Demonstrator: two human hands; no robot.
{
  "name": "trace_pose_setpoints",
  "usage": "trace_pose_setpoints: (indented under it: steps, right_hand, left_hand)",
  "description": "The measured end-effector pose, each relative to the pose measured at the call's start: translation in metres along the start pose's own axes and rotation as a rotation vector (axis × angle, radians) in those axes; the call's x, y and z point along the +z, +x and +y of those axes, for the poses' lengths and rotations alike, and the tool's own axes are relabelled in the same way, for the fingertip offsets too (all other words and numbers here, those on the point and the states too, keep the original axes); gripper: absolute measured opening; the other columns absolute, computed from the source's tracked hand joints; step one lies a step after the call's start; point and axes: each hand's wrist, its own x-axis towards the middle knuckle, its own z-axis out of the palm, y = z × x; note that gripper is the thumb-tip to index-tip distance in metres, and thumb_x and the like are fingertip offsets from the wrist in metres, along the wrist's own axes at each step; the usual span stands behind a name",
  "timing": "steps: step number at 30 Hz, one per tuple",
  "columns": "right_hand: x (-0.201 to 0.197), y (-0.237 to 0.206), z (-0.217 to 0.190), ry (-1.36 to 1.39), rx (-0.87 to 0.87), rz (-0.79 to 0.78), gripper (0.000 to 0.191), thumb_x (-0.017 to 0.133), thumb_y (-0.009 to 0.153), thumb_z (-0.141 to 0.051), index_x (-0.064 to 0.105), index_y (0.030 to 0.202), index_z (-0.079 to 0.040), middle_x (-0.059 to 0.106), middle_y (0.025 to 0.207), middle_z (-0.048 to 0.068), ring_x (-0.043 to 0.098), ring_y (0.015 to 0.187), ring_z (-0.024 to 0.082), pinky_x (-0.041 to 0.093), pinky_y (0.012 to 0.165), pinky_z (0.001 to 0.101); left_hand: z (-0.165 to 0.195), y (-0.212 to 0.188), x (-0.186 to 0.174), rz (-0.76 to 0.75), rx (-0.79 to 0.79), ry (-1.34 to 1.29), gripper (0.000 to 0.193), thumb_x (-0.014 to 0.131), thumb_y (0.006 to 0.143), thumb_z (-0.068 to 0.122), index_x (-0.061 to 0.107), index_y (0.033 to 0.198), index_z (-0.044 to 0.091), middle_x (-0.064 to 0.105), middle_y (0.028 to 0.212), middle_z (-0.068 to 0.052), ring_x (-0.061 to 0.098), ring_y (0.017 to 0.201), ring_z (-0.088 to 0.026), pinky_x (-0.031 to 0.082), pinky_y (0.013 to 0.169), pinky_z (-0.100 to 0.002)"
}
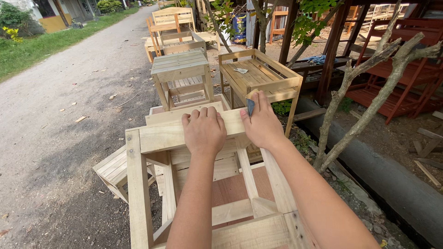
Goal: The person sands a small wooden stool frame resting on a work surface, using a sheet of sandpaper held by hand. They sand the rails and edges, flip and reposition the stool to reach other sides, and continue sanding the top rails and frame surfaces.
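Observation:
A pale bare-wood frame piece of furniture (138,184) stands in front of me, seen from above. My left hand (204,130) lies flat, palm down, on its far top rail (161,136), fingers curled over the far edge. My right hand (262,122) presses a small folded piece of dark sandpaper (250,107) against the right end of that same rail. The two hands sit side by side, nearly touching.
More unfinished wooden tables stand beyond: a slatted one (181,74) ahead, a tray-topped one (258,76) to the right, another tipped on the ground (113,168) at left. A gravel road (69,92) runs left. Bare tree branches (364,92) and a concrete curb (383,175) lie right.

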Motion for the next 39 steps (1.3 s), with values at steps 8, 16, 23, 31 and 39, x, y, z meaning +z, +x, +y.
trace_pose_setpoints:
  steps: [8, 16, 23, 31, 39]
  right_hand:
    - [-0.002, -0.066, 0.019, -0.515, -0.223, 0.004, 0.079, 0.034, 0.105, -0.05, 0.015, 0.153, 0.009, 0.005, 0.161, 0.03, 0.005, 0.152, 0.042, 0.016, 0.12, 0.0489]
    - [0.005, -0.037, 0.017, 0.152, -0.085, -0.007, 0.073, 0.035, 0.107, -0.042, 0.012, 0.159, 0.004, -0.006, 0.169, 0.028, 0.008, 0.156, 0.042, 0.02, 0.123, 0.0436]
    - [0.015, -0.039, 0.021, 0.0, -0.072, 0.011, 0.078, 0.037, 0.105, -0.044, 0.013, 0.158, 0.006, 0.005, 0.165, 0.032, 0.012, 0.153, 0.045, 0.023, 0.121, 0.0448]
    - [0.013, -0.061, 0.019, -0.209, -0.278, 0.112, 0.077, 0.028, 0.107, -0.05, 0.02, 0.159, 0.006, 0.012, 0.167, 0.028, 0.008, 0.156, 0.04, 0.012, 0.124, 0.0471]
    - [0.021, 0.019, 0.007, -0.235, -0.2, 0.023, 0.072, 0.025, 0.107, -0.051, 0.022, 0.159, -0.001, 0.016, 0.168, 0.02, 0.009, 0.158, 0.032, 0.008, 0.126, 0.0478]
  left_hand:
    - [-0.001, 0.002, 0.003, 0.02, 0.02, 0.017, 0.027, 0.049, 0.096, 0.029, 0.068, 0.096, 0.01, 0.072, 0.099, -0.008, 0.063, 0.098, -0.028, 0.037, 0.1, -0.052]
    - [-0.001, -0.002, 0.008, 0.059, 0.026, 0.01, 0.027, 0.05, 0.097, 0.03, 0.069, 0.096, 0.011, 0.072, 0.098, -0.008, 0.063, 0.098, -0.029, 0.038, 0.102, -0.053]
    - [0.001, -0.001, 0.01, 0.033, 0.018, 0.037, 0.028, 0.049, 0.098, 0.03, 0.068, 0.097, 0.01, 0.072, 0.1, -0.008, 0.063, 0.098, -0.029, 0.037, 0.101, -0.053]
    - [0.0, -0.002, 0.01, 0.064, 0.028, -0.005, 0.028, 0.048, 0.1, 0.03, 0.068, 0.098, 0.01, 0.072, 0.1, -0.009, 0.063, 0.101, -0.03, 0.037, 0.103, -0.053]
    - [-0.001, 0.001, 0.012, 0.05, 0.03, -0.035, 0.026, 0.05, 0.098, 0.029, 0.068, 0.096, 0.01, 0.072, 0.099, -0.008, 0.063, 0.1, -0.029, 0.037, 0.102, -0.052]
